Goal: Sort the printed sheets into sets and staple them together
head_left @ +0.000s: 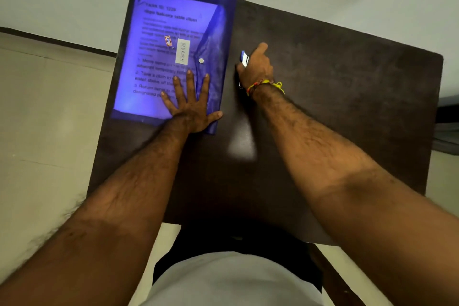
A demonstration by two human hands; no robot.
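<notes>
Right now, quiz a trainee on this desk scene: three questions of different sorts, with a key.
1. True or false: the left hand lies flat, fingers spread, on the blue snap-button folder.
2. What does the right hand hold? A) scissors B) a small blue-and-white stapler C) a pen
3. Fill in: the printed sheets are still ___ the folder.

Key: 1 true; 2 B; 3 inside.

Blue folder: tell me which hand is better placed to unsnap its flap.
Probably the left hand: it lies flat and open on the blue folder, fingertips just short of the snap button. The right hand is off to the side, gripping the stapler.
</notes>
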